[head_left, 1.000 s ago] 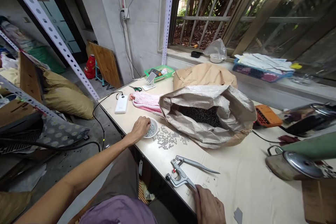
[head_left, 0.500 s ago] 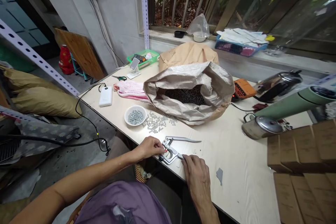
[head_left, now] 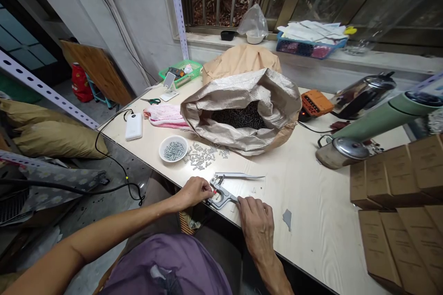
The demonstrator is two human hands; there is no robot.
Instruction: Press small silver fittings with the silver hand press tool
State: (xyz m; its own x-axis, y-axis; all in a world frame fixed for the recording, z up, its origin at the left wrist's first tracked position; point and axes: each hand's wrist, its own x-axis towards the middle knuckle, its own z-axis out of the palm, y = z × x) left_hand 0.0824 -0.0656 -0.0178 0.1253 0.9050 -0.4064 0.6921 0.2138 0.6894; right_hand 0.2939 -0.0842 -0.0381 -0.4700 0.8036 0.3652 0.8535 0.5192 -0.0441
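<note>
A grey metal press plier (head_left: 226,190) lies at the near edge of the white table (head_left: 304,203), its upper handle pointing right. My left hand (head_left: 194,191) is pinched at the plier's jaw, holding something too small to make out. Over the lower handle rests my right hand (head_left: 255,221), fingers curled on it. A small white bowl of metal pieces (head_left: 173,149) stands further back, with several loose metal pieces (head_left: 204,156) scattered beside it. Behind them an open silver sack (head_left: 242,110) holds dark small parts.
Brown cardboard boxes (head_left: 398,203) are stacked at the right. A steel kettle (head_left: 360,94), a pot with lid (head_left: 341,152), an orange device (head_left: 314,103), a white power bank (head_left: 134,126) with cable, pink cloth (head_left: 162,115) and scissors (head_left: 151,100) lie around the table.
My left hand left the bowl and came back to the plier's jaw. My right hand stayed on the plier handle. The view swung right and down, bringing the boxes in.
</note>
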